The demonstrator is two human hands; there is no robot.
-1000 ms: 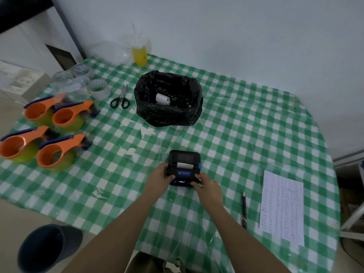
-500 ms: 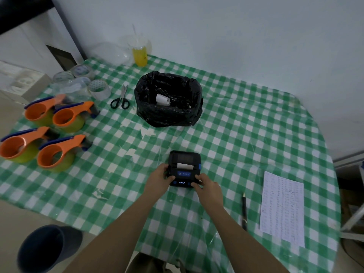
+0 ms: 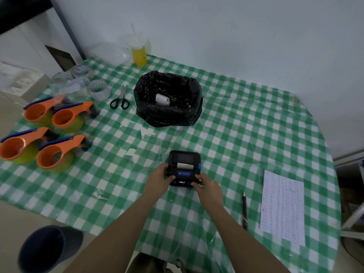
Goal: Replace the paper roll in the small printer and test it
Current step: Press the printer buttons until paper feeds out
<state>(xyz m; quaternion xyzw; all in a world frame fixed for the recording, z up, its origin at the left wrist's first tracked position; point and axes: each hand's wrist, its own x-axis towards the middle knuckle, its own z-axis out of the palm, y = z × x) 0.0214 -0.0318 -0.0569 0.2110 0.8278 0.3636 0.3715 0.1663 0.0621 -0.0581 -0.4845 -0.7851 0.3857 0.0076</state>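
Both hands are on the small printer (image 3: pixel 184 168), which sits flat on the green checked tablecloth (image 3: pixel 246 138) near the front edge of the table. Left hand (image 3: pixel 158 181) grips its left side, thumb over the front corner; right hand (image 3: pixel 207 189) clasps the lower right corner, thumb on or just beside the button row next to the lit display (image 3: pixel 182 182). Cover looks closed, with a short white paper tab (image 3: pixel 184 166) showing at the slot, so the new roll appears seated. Judged step: test phase, powering on or triggering a feed. Next move likely calls for a firm press on the feed button while the left hand steadies the body; which key is under the thumb cannot be told. Farther back, a black bag-lined bin (image 3: pixel 169 113) holds a white roll (image 3: pixel 162 99), probably the spent one. Pen (image 3: pixel 244 210) and printed sheet (image 3: pixel 282 207) lie to the right, apart from the printer.
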